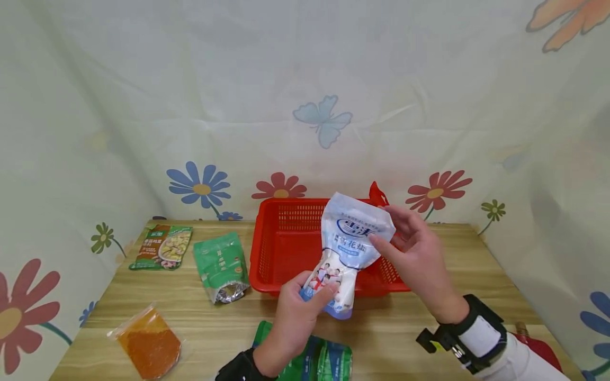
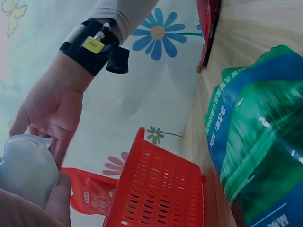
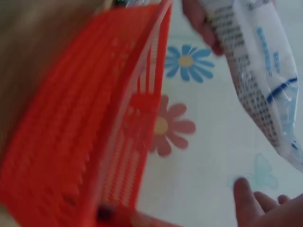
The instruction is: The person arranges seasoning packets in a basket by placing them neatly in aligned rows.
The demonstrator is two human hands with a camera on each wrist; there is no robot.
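A white and light-blue bag of salt [image 1: 350, 227] is held up over the front of a red plastic basket [image 1: 295, 243]. My left hand [image 1: 296, 315] grips its narrow lower end, thumb across the printed front. At the bag's upper right, my right hand [image 1: 421, 259] has its thumb overlapping the edge in the head view. The right wrist view shows that hand's fingertips [image 3: 244, 189] spread and apart from the bag. Below the left forearm lies a green and blue package [image 1: 310, 360], partly hidden by it.
Left of the basket are a green pouch [image 1: 221, 267], a green and brown food packet [image 1: 162, 247] and a clear bag of orange powder [image 1: 150, 344]. A red packet [image 1: 378, 194] pokes up at the basket's back right. Something dark red [image 1: 540, 349] lies beside the right forearm.
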